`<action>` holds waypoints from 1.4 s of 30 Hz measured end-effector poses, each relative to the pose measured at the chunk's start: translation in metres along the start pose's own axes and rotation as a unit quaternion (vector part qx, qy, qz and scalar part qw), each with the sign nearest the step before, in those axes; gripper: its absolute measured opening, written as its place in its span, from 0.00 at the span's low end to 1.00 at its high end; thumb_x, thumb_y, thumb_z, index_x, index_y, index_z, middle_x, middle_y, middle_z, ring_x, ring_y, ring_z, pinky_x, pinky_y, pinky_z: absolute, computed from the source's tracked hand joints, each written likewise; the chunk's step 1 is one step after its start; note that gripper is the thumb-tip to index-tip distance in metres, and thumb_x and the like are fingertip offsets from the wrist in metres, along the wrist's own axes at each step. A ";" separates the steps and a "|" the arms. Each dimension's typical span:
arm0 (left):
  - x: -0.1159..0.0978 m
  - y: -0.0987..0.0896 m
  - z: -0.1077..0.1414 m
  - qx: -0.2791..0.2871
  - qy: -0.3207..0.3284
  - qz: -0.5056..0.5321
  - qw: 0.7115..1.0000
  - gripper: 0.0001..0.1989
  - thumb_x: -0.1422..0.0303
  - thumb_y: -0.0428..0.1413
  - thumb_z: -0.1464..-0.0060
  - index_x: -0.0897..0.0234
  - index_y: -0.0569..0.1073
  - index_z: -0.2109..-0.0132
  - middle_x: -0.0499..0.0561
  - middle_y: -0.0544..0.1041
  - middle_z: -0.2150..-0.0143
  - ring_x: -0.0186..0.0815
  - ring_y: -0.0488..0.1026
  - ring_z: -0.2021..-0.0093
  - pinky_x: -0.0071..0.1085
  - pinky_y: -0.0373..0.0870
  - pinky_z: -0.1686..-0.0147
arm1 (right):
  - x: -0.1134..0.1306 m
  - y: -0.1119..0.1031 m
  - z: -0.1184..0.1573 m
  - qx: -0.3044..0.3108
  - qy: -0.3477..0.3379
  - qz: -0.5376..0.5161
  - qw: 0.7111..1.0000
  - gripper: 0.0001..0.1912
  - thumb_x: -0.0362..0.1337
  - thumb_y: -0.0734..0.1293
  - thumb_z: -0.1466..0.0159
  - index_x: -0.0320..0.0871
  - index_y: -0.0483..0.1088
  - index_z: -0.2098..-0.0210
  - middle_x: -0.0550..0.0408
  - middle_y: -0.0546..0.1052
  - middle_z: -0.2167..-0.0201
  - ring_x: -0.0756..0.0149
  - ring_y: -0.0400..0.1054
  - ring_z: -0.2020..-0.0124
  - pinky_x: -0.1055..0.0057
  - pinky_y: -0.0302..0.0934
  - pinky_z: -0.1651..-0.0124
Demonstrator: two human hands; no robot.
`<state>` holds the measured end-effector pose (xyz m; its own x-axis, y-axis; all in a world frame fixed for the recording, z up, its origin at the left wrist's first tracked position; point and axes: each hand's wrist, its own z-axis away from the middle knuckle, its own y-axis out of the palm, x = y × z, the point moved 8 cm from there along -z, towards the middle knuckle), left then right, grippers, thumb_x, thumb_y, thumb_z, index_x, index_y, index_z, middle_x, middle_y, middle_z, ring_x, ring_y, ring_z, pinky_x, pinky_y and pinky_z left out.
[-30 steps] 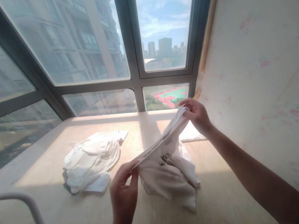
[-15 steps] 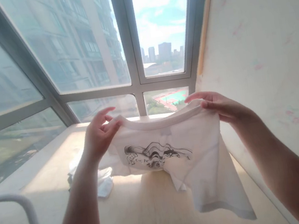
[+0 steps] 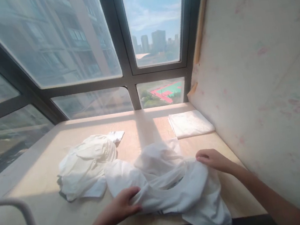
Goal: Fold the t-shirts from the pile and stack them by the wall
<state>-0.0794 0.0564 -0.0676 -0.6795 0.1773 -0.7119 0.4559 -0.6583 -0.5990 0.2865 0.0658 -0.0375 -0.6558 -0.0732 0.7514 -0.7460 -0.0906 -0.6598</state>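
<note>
A soft white cloth shirt point(image 3: 171, 184) lies crumpled on the pale wooden table point(image 3: 53, 215), close to the near edge, with one corner hanging over that edge. The left hand point(image 3: 121, 206) rests on the near left part of the shirt, with its fingers curled into the cloth and pinching a fold. The right hand point(image 3: 215, 160) is on the right side of the shirt, and its fingers press down on the cloth edge there. I cannot tell if the right hand grips the cloth or only lies on it.

Just to the left of the shirt is a messy pile of white clothes point(image 3: 86, 166). It touches the shirt at one spot. Behind the shirt, farther from the person, a neatly folded white cloth square point(image 3: 190, 123) lies flat. It sits right beside the pale flowery wall point(image 3: 262, 74), which runs along the right side of the shirt. Behind the shirt, past the far edge of the table, big windows with dark frames point(image 3: 123, 81) show tall buildings and blue sky. To the left of the shirt, near the bottom corner, a bent white tube point(image 3: 27, 215) curves down.
</note>
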 end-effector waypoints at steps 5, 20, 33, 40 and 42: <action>-0.009 -0.010 -0.001 -0.099 0.010 -0.064 0.993 0.06 0.68 0.53 0.52 0.62 0.72 0.65 0.48 0.77 0.64 0.38 0.72 0.60 0.30 0.65 0.58 | -0.047 0.012 0.019 -0.016 0.051 -0.002 0.999 0.12 0.46 0.65 0.42 0.45 0.75 0.66 0.54 0.80 0.68 0.57 0.73 0.64 0.65 0.65 0.61; -0.052 -0.015 0.054 -0.057 0.022 -0.084 0.995 0.09 0.66 0.56 0.46 0.54 0.79 0.59 0.45 0.80 0.60 0.37 0.75 0.60 0.26 0.65 0.59 | -0.023 -0.068 0.053 -0.232 -0.014 -0.025 0.972 0.16 0.50 0.64 0.35 0.47 0.77 0.59 0.52 0.82 0.61 0.57 0.77 0.58 0.67 0.71 0.55; -0.054 -0.017 0.045 -0.213 0.059 -0.148 0.964 0.07 0.74 0.53 0.51 0.59 0.76 0.70 0.48 0.78 0.69 0.36 0.72 0.65 0.27 0.62 0.65 | 0.002 -0.086 0.063 -0.235 -0.105 0.060 0.964 0.14 0.45 0.62 0.31 0.49 0.77 0.53 0.54 0.81 0.53 0.58 0.76 0.51 0.64 0.70 0.48; -0.046 -0.021 0.037 -0.238 0.025 -0.069 0.969 0.14 0.71 0.55 0.58 0.61 0.53 0.77 0.42 0.59 0.78 0.30 0.57 0.73 0.26 0.52 0.71 | 0.000 -0.094 0.072 -0.328 -0.082 0.122 0.933 0.14 0.47 0.65 0.32 0.47 0.78 0.56 0.52 0.82 0.57 0.56 0.78 0.58 0.64 0.72 0.57; -0.042 -0.012 0.033 -0.163 0.004 -0.025 0.986 0.19 0.68 0.59 0.58 0.61 0.53 0.76 0.41 0.56 0.77 0.29 0.55 0.71 0.26 0.52 0.71 | 0.003 -0.092 0.071 -0.325 -0.075 0.130 0.934 0.15 0.48 0.64 0.32 0.47 0.77 0.57 0.51 0.82 0.58 0.57 0.78 0.60 0.64 0.72 0.57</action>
<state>-0.0752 0.0323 -0.0182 -0.7012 0.2107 -0.6811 0.5835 -0.3793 -0.7181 0.3619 0.0040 0.0257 -0.8366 -0.1509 0.5265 -0.5096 0.5670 -0.6472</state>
